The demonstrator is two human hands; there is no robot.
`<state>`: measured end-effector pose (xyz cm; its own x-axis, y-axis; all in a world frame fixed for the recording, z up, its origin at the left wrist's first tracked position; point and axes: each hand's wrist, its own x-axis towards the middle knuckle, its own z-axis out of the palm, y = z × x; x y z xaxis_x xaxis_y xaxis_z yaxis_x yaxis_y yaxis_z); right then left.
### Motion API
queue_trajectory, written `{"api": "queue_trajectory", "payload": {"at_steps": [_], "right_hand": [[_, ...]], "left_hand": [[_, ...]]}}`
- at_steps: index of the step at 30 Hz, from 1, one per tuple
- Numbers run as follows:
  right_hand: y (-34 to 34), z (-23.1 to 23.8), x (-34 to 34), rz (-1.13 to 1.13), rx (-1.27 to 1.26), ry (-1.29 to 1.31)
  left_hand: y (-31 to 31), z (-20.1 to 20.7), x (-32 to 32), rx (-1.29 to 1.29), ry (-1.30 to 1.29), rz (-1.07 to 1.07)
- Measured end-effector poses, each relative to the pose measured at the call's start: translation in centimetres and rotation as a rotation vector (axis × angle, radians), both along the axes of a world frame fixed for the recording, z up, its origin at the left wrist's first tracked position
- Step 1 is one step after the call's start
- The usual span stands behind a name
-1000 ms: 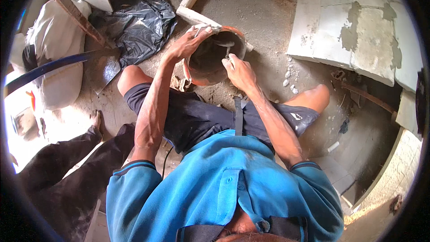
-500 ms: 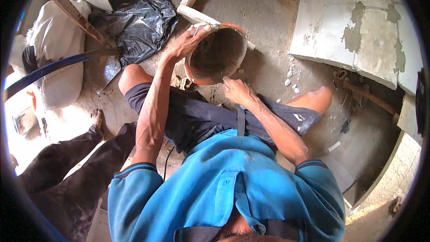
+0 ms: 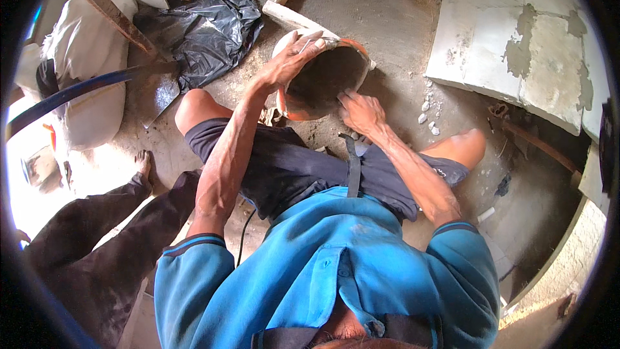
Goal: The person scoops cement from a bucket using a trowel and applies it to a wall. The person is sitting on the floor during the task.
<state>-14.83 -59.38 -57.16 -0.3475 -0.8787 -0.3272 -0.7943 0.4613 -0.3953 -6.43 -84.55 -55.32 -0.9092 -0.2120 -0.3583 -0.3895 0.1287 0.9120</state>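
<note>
A dusty orange bucket (image 3: pixel 298 115) is tilted between my knees, and its wide mouth faces me. Its inner wall (image 3: pixel 329 77) looks dark and coated with grey-brown residue. My left hand (image 3: pixel 294 61) is wrapped over the far left part of the rim, fingers across the edge. At the near right rim, my right hand (image 3: pixel 363 115) is closed with its fingers curled against the edge. Whether anything small sits inside those fingers is hidden.
Behind the bucket lie wooden battens (image 3: pixel 290 16). A black plastic sheet (image 3: pixel 216 32) and white sack (image 3: pixel 90 58) are at left. White rubble (image 3: pixel 426 113) and a tiled block (image 3: pixel 491 39) are at right. Another person's dark-trousered legs (image 3: pixel 110 239) extend beside me, lower left.
My right hand has moved up and right along the bucket's rim, from its near edge toward its right side. The whole view has shifted slightly; my left hand stays on the rim.
</note>
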Motion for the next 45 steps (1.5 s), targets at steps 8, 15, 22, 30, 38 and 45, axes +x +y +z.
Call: {"api": "queue_trajectory", "payload": {"at_steps": [8,15,22,30,38,45], "right_hand": [[0.9,-3.8,4.8,-0.407,-0.249,-0.397],[6.6,-0.1,3.0,-0.393,-0.336,-0.460],[10.7,-4.5,0.3,-0.618,-0.188,-0.257],[5.1,15.9,-17.3,-0.863,-0.685,-0.107],[0.7,38.0,-38.9,-0.846,-1.437,-0.289],[1.6,44.2,-43.4,-0.789,-1.687,-0.851]], "left_hand": [[0.2,-0.2,-0.2,-0.025,0.056,-0.053],[-1.3,0.4,0.4,0.001,0.060,-0.010],[-3.4,-4.9,0.6,-0.524,0.302,-0.429],[-1.2,-3.0,-2.3,-0.163,0.400,-0.210],[-1.3,-1.1,-2.0,0.032,0.254,-0.105],[-0.8,-0.7,-2.0,0.375,0.078,0.041]]}}
